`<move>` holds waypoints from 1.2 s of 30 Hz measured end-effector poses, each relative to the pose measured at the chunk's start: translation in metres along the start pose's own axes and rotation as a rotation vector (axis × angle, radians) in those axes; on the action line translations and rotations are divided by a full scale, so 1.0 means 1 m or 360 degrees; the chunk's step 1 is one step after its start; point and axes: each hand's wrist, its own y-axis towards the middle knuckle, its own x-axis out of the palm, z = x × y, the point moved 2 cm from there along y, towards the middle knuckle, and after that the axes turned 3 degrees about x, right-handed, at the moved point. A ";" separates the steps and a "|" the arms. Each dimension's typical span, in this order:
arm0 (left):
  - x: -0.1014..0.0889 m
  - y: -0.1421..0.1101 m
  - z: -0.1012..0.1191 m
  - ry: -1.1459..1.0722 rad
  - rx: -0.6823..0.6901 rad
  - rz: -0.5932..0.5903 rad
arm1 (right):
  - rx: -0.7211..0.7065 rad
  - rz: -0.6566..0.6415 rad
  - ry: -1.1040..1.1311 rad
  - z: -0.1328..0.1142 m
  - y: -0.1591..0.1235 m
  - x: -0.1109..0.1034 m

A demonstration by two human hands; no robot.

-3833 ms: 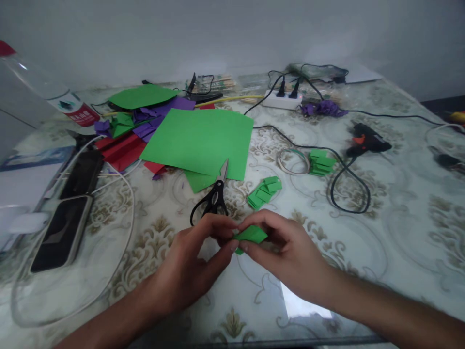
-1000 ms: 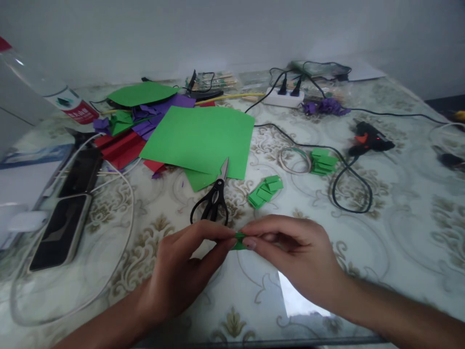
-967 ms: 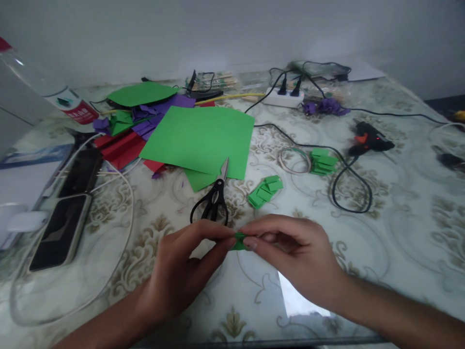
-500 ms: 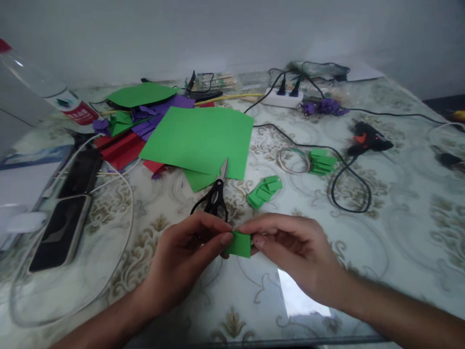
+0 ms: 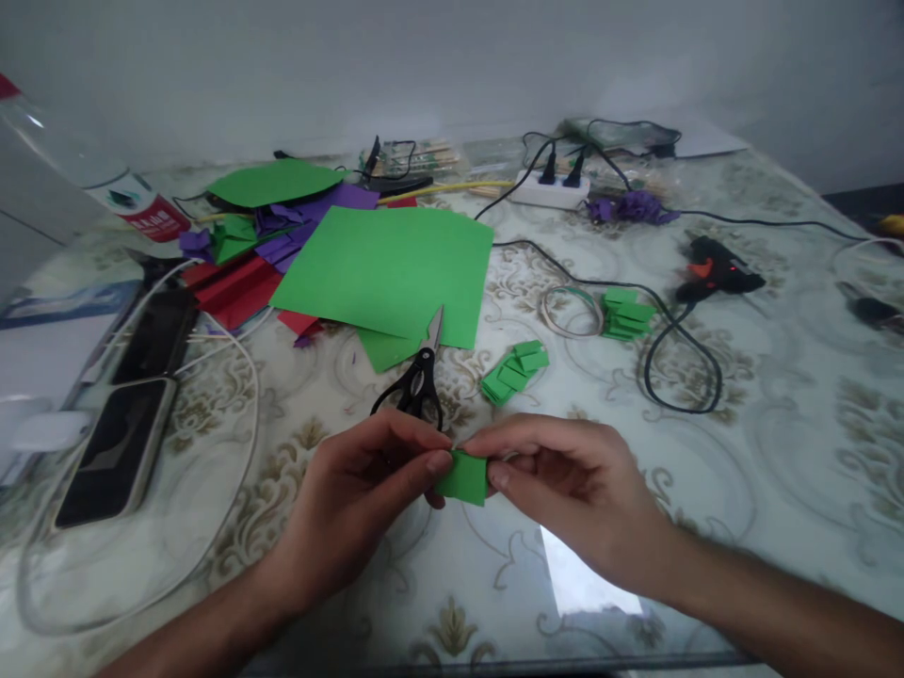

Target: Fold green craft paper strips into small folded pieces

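A small folded green paper piece (image 5: 463, 477) is pinched between both hands just above the patterned table. My left hand (image 5: 360, 508) grips its left edge with thumb and forefinger. My right hand (image 5: 579, 494) grips its right edge the same way. Black scissors (image 5: 416, 381) lie just beyond my left hand. A little pile of folded green pieces (image 5: 514, 370) lies beyond my right hand, and a second pile (image 5: 625, 314) sits farther right.
A large green sheet (image 5: 388, 268) lies mid-table over red and purple paper scraps (image 5: 240, 282). A black glue gun (image 5: 713, 271) with its looping cord (image 5: 678, 377) is at the right, a power strip (image 5: 551, 191) at the back, a phone (image 5: 117, 447) and white cable at left.
The green piece was pressed small between my fingertips a second ago; now it shows as a wider flat rectangle held between both hands. The hands stayed in place.
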 end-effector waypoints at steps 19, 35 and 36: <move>0.000 -0.004 0.005 0.0466 0.0476 0.0042 | 0.0014 0.0064 0.0013 0.001 0.001 0.000; -0.002 -0.010 0.002 0.0887 0.0720 0.0043 | 0.0105 0.0063 -0.0041 0.002 0.001 0.004; -0.002 -0.010 0.002 0.0902 0.0727 0.0035 | 0.0108 0.0060 -0.0050 0.002 0.002 0.004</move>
